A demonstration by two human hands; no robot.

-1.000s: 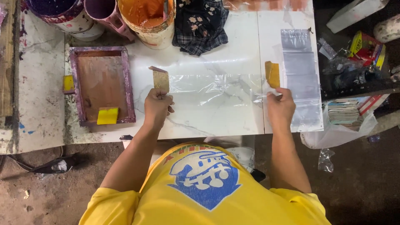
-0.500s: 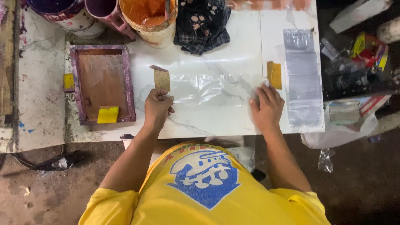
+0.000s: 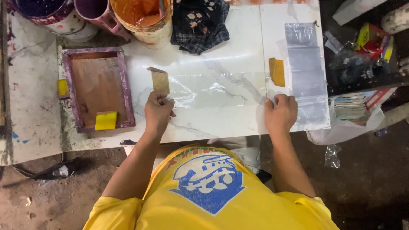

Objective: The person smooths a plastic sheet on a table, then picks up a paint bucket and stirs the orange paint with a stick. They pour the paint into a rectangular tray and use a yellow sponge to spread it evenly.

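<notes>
On the marble surface point(image 3: 221, 38): clear plastic sheet point(image 3: 213, 91) spread flat.
Left hand point(image 3: 157, 111) fingers pinch its edge; right hand point(image 3: 280, 113) curled, pressing its other edge.

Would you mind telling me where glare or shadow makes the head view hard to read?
Head view: glare streaks the white marble-look tabletop and the clear plastic sheet between the left hand and right hand, hiding its edges; the right margin with the packets and the floor sit in deep shadow; focus is otherwise fair.
</notes>
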